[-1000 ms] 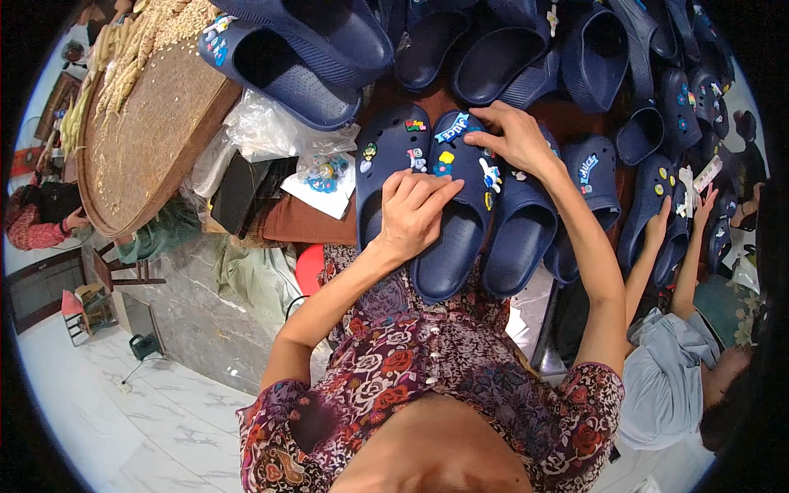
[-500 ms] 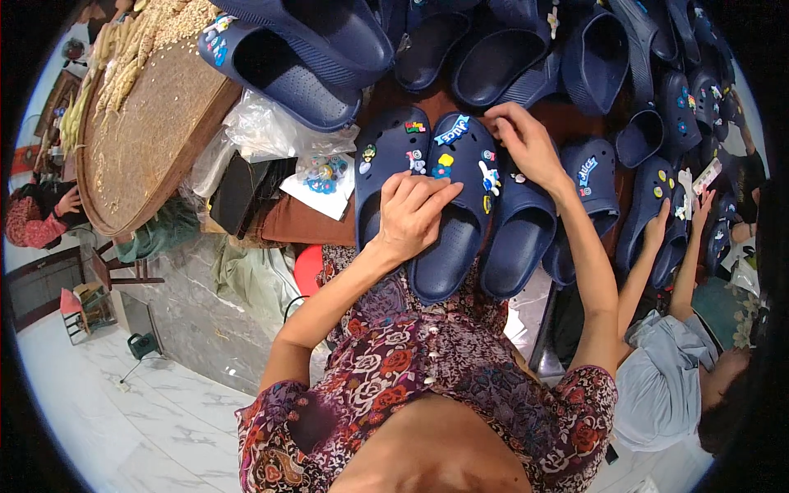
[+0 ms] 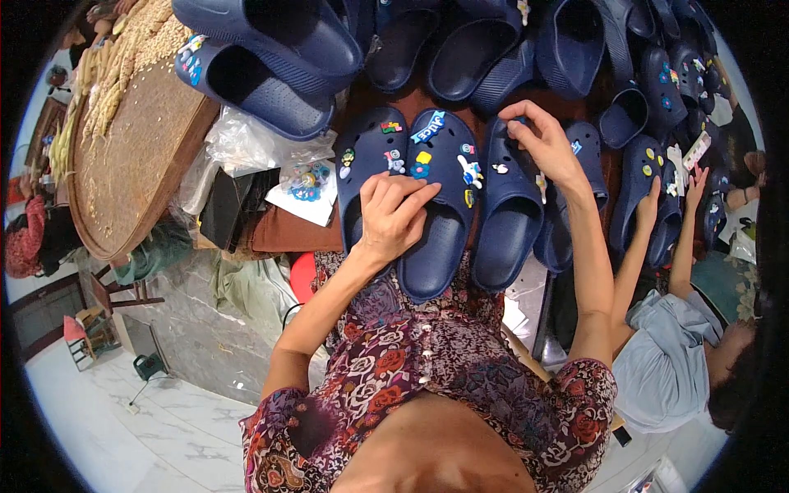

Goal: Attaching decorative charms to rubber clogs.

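Two navy clogs stand side by side before me: the left clog [image 3: 371, 140] and the middle clog [image 3: 440, 246], both dotted with colourful charms. My left hand [image 3: 393, 215], fingers curled together, grips at the edge of the middle clog's upper, where it meets the left clog. A third navy clog [image 3: 507, 238], bearing a few charms, lies just to the right. Over its toe my right hand [image 3: 544, 148] bends, thumb and fingers closed at the toe's rim. A clear bag of blue charms [image 3: 311, 182] rests on white paper to the left.
More navy clogs [image 3: 485, 53] crowd the far side and right of the brown table. At the far left is a round woven tray [image 3: 136, 156] with grain. Crumpled plastic [image 3: 242, 135] lies beside it. A co-worker's hands [image 3: 648, 205] handle clogs at right.
The whole view has shifted slightly. My right hand has moved right, from beside the middle clog's toe to the third clog's toe. My left hand keeps its place on the clogs.
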Motion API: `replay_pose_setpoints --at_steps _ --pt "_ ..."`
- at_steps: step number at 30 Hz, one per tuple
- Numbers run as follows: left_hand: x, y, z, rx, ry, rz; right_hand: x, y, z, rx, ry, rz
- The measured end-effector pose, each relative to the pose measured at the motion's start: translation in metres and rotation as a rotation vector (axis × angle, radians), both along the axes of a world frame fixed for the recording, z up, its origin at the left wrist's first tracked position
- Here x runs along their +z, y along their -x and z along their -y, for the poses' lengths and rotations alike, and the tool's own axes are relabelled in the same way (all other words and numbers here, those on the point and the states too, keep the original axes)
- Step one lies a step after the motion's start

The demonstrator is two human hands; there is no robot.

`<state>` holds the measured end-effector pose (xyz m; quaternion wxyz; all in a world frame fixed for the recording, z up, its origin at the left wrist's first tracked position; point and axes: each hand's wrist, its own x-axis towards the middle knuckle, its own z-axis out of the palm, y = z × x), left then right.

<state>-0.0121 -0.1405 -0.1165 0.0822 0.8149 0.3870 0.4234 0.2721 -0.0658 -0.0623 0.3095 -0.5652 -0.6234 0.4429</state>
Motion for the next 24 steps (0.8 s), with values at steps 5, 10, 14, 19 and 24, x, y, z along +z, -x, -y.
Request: replay_pose_setpoints --at_steps 5,10,14,19,24 --pt "0.002 0.003 0.004 -0.018 -0.012 0.040 -0.001 -0.004 0.016 -0.065 0.030 -0.046" --pt "0.033 0.000 0.011 -0.076 -0.074 0.219 -0.013 -0.002 0.013 -0.065 -0.034 -0.011" --pt "0.063 0.017 0.013 -0.035 -0.002 0.294 -0.016 0.011 0.011 0.020 -0.242 0.187" --pt "0.074 0.049 0.024 0.067 0.015 0.285 -0.014 0.047 0.012 0.346 -0.379 0.434" --pt "0.080 0.071 0.026 0.190 -0.040 0.224 -0.029 0.064 0.005 0.471 -0.303 0.426"
